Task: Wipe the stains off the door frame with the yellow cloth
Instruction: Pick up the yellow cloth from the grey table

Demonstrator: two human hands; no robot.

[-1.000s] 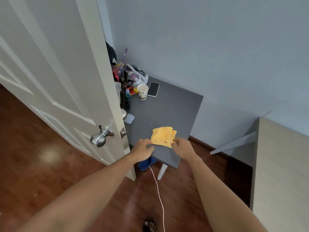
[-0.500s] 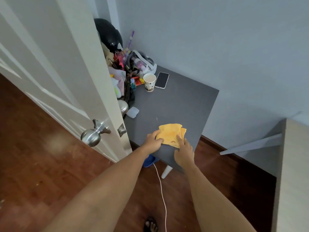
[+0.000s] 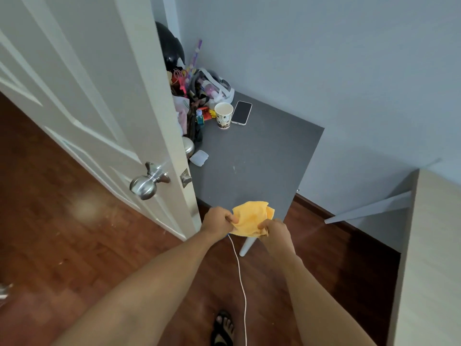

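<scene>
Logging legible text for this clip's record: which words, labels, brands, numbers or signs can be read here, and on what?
None can be read.
Patterned white paper cup on the dark grey table: dark printed marks, too small to tell if they are text.
Small blue bottle beside it: label blurred.
Black-screened white phone: screen dark.
Yellow cloth, pinched by left hand and right hand: no print.

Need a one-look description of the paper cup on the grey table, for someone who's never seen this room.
Start at the dark grey table behind the open white door, then go to its far left corner, where clutter is piled. The paper cup stands upright at the edge of that pile, just left of a phone lying flat. It is the only open-topped, patterned white cup there.
</scene>
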